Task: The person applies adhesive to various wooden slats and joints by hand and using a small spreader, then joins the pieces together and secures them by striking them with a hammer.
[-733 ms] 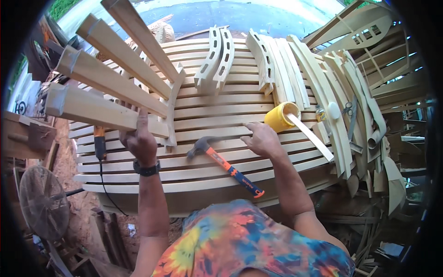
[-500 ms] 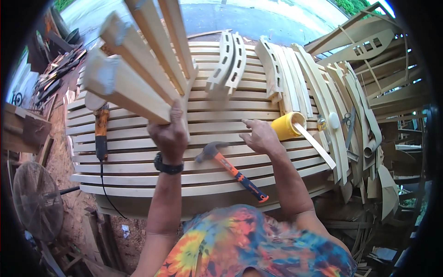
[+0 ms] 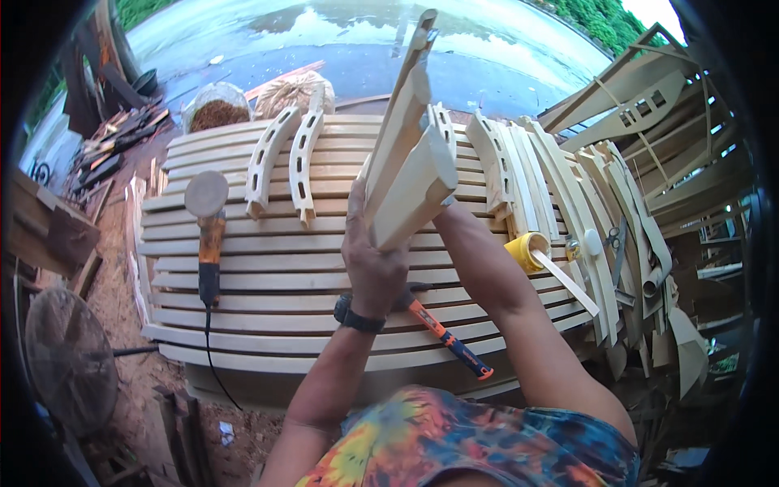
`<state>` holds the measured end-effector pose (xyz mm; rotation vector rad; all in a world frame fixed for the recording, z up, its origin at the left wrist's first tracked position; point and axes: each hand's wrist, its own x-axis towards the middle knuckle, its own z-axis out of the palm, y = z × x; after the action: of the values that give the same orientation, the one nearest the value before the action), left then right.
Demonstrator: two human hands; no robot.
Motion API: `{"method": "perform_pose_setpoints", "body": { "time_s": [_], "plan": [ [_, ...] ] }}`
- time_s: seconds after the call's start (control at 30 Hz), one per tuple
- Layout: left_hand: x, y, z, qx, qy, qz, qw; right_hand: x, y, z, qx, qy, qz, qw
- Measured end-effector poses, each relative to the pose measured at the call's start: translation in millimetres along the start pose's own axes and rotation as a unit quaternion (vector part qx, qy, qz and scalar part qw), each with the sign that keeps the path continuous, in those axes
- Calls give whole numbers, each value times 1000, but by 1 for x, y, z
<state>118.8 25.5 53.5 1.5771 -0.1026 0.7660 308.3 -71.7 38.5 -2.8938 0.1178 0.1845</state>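
My left hand (image 3: 375, 272), with a watch at its wrist, is closed round the lower end of a wooden piece with several slats (image 3: 415, 195). The slats stand up and lean away over the bench. My right forearm (image 3: 483, 252) reaches behind them, and its hand is hidden there. Below my left hand lies a claw hammer (image 3: 442, 329) with an orange and dark blue handle, its head partly covered. Two curved slotted rails (image 3: 272, 158) rest on the slatted wood to the left; another slotted rail (image 3: 491, 158) lies right of the held piece.
A corded power tool (image 3: 209, 252) with a round disc lies at left. At right are a yellow pot (image 3: 527, 250) with a wooden stick (image 3: 566, 282) and long wooden strips (image 3: 560, 187). A fan (image 3: 71, 357) stands at lower left. Sacks (image 3: 217, 109) sit beyond the slatted surface.
The wooden piece in my left hand has swung right and turned, now across the middle. My right hand has gone forward behind it. The view has shifted, showing more of the far ground.
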Motion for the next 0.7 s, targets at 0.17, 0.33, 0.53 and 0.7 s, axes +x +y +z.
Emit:
{"method": "perform_pose_setpoints", "body": {
  "time_s": [0.17,0.33,0.53,0.7],
  "plan": [
    [4,21,2,22,-1,-23,1000,31,3,8,69,10,104,992],
    [5,17,-4,58,-48,-11,997,15,36,-16,240,18,116,964],
    [7,23,0,105,-59,-26,992,-40,85,-5,412,145,16,899],
    [10,30,5,129,-54,-23,990,-84,123,-12,460,175,-61,868]
  ]
}}
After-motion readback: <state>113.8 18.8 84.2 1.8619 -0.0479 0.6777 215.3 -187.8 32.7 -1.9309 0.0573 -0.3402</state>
